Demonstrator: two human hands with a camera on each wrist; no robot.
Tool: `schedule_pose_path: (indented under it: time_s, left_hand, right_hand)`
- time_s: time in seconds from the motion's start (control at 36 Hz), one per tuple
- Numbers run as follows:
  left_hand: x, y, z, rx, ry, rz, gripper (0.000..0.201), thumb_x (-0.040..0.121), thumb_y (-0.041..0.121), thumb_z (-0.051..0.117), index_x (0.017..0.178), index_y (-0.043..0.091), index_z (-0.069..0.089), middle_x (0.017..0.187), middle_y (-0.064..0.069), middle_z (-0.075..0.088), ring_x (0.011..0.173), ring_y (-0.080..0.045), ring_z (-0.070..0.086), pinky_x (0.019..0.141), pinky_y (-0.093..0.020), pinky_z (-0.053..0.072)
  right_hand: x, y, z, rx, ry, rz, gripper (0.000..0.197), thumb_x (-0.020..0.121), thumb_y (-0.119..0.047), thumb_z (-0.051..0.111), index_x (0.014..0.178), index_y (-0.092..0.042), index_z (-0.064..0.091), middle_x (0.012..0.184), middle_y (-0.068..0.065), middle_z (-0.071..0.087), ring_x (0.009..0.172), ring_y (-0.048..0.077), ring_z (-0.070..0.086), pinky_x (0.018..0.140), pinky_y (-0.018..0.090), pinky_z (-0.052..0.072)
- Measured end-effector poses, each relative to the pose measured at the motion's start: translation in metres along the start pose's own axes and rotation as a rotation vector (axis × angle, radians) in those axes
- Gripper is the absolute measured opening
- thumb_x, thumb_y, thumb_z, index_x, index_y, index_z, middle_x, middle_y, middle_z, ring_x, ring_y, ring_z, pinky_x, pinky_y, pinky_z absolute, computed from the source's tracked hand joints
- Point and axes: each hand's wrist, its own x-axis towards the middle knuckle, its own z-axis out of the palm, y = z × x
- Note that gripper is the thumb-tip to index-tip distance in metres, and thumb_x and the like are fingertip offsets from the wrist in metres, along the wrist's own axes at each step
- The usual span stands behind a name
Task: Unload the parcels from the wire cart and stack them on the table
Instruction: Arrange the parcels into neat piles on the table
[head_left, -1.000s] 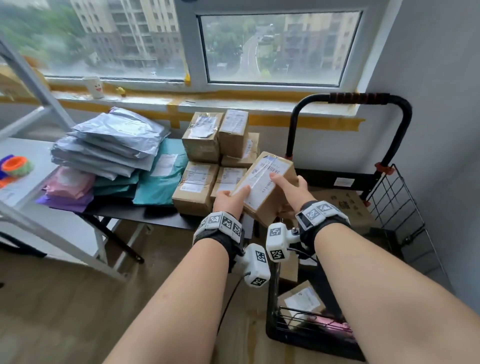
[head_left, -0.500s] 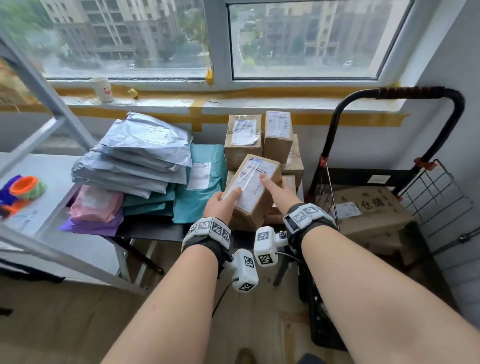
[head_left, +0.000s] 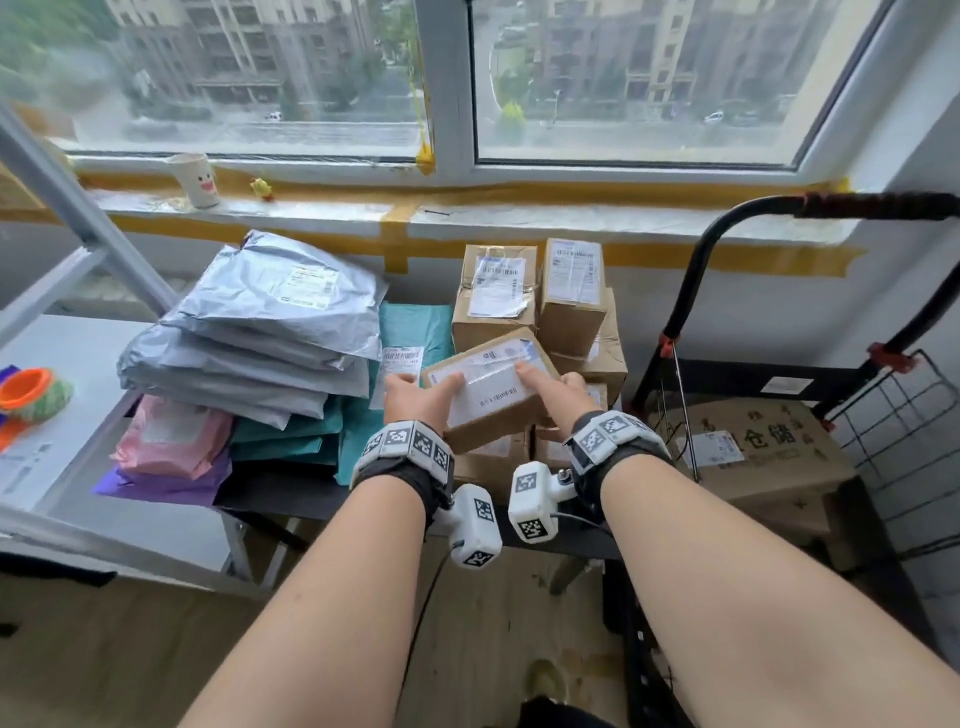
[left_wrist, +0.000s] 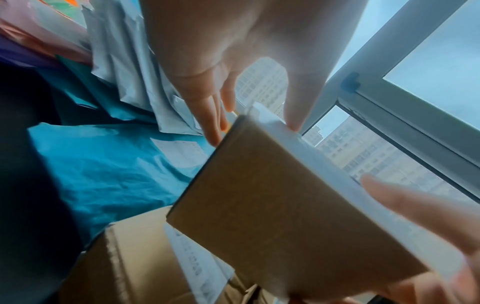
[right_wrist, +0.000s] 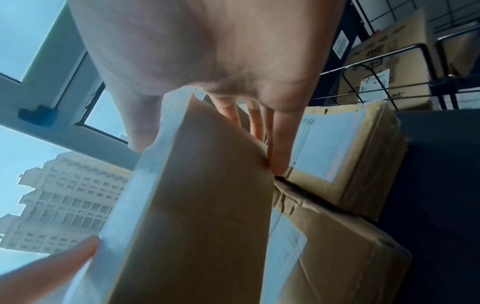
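A small brown cardboard parcel (head_left: 488, 387) with a white label on top is held between both hands, tilted, just above the front row of boxes (head_left: 597, 397) on the dark table (head_left: 280, 499). My left hand (head_left: 421, 395) grips its left end, thumb on the label, fingers on the side. My right hand (head_left: 556, 389) grips the right end the same way. In the left wrist view the parcel (left_wrist: 272, 205) hangs over another box (left_wrist: 124, 257). In the right wrist view the parcel (right_wrist: 197, 205) is close beside stacked boxes (right_wrist: 345, 156). The black wire cart (head_left: 904, 415) stands at right, holding a large carton (head_left: 763, 447).
Two boxes (head_left: 493, 291) (head_left: 571, 291) stand on top at the back of the stack. Grey mailers (head_left: 270, 322) lie piled left of it over teal (head_left: 415, 332) and pink (head_left: 171, 436) bags. A white shelf frame (head_left: 78, 234) stands far left. A cup (head_left: 195, 179) sits on the windowsill.
Both hands have carried the parcel left from beside the cart to above the front boxes on the table, and it has tipped flatter. The view has swung left.
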Motion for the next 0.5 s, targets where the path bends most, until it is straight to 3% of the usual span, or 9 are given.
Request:
schedule_pose_path:
  time_s: [0.06, 0.11, 0.17, 0.25, 0.31, 0.42, 0.5]
  left_hand:
    - [0.007, 0.009, 0.008, 0.016, -0.016, -0.004, 0.059, 0.073, 0.035, 0.075, 0.118, 0.011, 0.046, 0.108, -0.005, 0.055, 0.095, -0.022, 0.058, 0.085, -0.034, 0.049]
    - [0.012, 0.013, 0.016, 0.035, -0.059, 0.007, 0.05, 0.075, 0.034, 0.073, 0.115, 0.013, 0.052, 0.105, -0.002, 0.061, 0.088, -0.017, 0.06, 0.073, -0.03, 0.047]
    - [0.017, 0.017, 0.023, 0.025, -0.092, 0.026, 0.04, 0.075, 0.028, 0.069, 0.111, 0.015, 0.059, 0.104, 0.0, 0.067, 0.084, -0.013, 0.062, 0.067, -0.026, 0.046]
    - [0.026, 0.02, 0.032, 0.012, -0.13, 0.061, 0.03, 0.076, 0.011, 0.058, 0.103, 0.022, 0.065, 0.105, 0.002, 0.069, 0.092, -0.016, 0.065, 0.082, -0.031, 0.053]
    - [0.031, 0.021, 0.034, 0.022, -0.135, 0.081, 0.035, 0.075, 0.01, 0.054, 0.103, 0.028, 0.064, 0.106, 0.002, 0.068, 0.092, -0.016, 0.065, 0.083, -0.031, 0.054]
    - [0.038, 0.026, 0.035, 0.067, -0.148, 0.155, 0.037, 0.084, 0.009, 0.051, 0.118, 0.022, 0.061, 0.106, 0.005, 0.067, 0.088, -0.014, 0.062, 0.074, -0.024, 0.046]
    - [0.042, 0.032, 0.034, 0.128, -0.131, 0.144, 0.041, 0.088, 0.012, 0.052, 0.128, 0.017, 0.054, 0.115, -0.001, 0.063, 0.093, -0.018, 0.057, 0.077, -0.024, 0.041]
  right_hand:
    - [0.009, -0.002, -0.007, -0.03, 0.034, 0.006, 0.089, 0.072, -0.069, 0.065, 0.135, -0.012, 0.038, 0.131, 0.009, 0.049, 0.119, 0.028, 0.051, 0.104, 0.045, 0.042]
    - [0.017, -0.002, -0.01, -0.042, 0.059, 0.022, 0.098, 0.074, -0.069, 0.064, 0.144, -0.009, 0.032, 0.141, 0.011, 0.044, 0.126, 0.031, 0.047, 0.107, 0.045, 0.038]
    - [0.022, -0.005, -0.009, -0.04, 0.073, 0.033, 0.111, 0.064, -0.078, 0.063, 0.145, -0.01, 0.031, 0.143, 0.011, 0.045, 0.126, 0.032, 0.048, 0.106, 0.047, 0.04]
    - [0.047, 0.002, -0.009, -0.061, 0.07, 0.04, 0.131, 0.036, -0.095, 0.055, 0.139, -0.014, 0.041, 0.133, 0.009, 0.055, 0.112, 0.032, 0.06, 0.097, 0.049, 0.048]
    - [0.057, 0.005, -0.011, -0.11, 0.047, 0.049, 0.137, 0.029, -0.1, 0.05, 0.137, -0.015, 0.043, 0.127, 0.009, 0.059, 0.105, 0.032, 0.064, 0.092, 0.049, 0.052]
    - [0.046, -0.009, -0.012, -0.144, 0.023, 0.03, 0.12, 0.048, -0.095, 0.049, 0.136, -0.012, 0.045, 0.117, 0.012, 0.063, 0.089, 0.03, 0.069, 0.076, 0.045, 0.059]
    - [0.04, -0.018, -0.012, -0.178, 0.051, 0.013, 0.108, 0.052, -0.095, 0.04, 0.122, -0.016, 0.06, 0.101, 0.005, 0.066, 0.083, 0.027, 0.07, 0.081, 0.044, 0.058]
